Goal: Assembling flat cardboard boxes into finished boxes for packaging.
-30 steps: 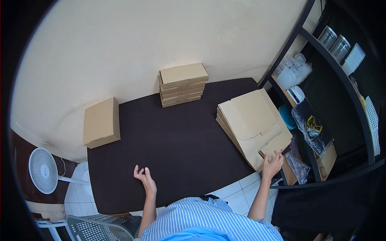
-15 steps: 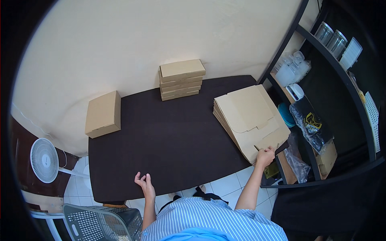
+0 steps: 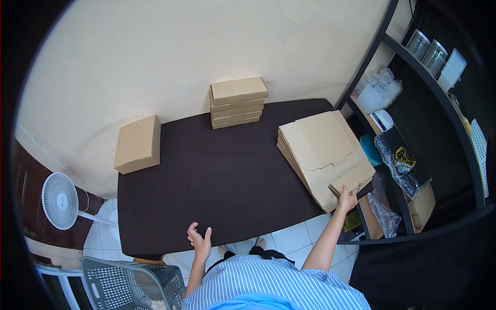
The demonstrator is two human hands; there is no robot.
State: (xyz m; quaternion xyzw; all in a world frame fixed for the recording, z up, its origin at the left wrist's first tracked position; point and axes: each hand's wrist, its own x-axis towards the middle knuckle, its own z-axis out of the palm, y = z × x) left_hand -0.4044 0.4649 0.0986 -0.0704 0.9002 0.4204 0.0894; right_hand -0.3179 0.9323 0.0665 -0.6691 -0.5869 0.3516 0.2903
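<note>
At the right of the dark-covered table (image 3: pixel 217 181) lies a stack of flat, unfolded cardboard boxes (image 3: pixel 315 139). My right hand (image 3: pixel 347 199) is closed on the near edge of the top cardboard sheet, where a flap (image 3: pixel 352 178) is tilted up a little. Its fingertips are partly hidden by the cardboard. Above the table's front edge, left of the middle, my left hand (image 3: pixel 199 240) is held in the air with fingers apart and nothing in it.
Several folded cardboard boxes (image 3: pixel 237 93) are piled by the wall, and a larger closed box (image 3: pixel 138 144) stands at the far left. A fan (image 3: pixel 60 201) and a grey plastic basket (image 3: pixel 116 281) are beside the table's left side. A dark shelf (image 3: pixel 439 85) with jars and bags borders the right.
My right hand has lifted the flap of the top sheet slightly at the near edge. My left hand has risen a little and shifted right, its fingers spread more.
</note>
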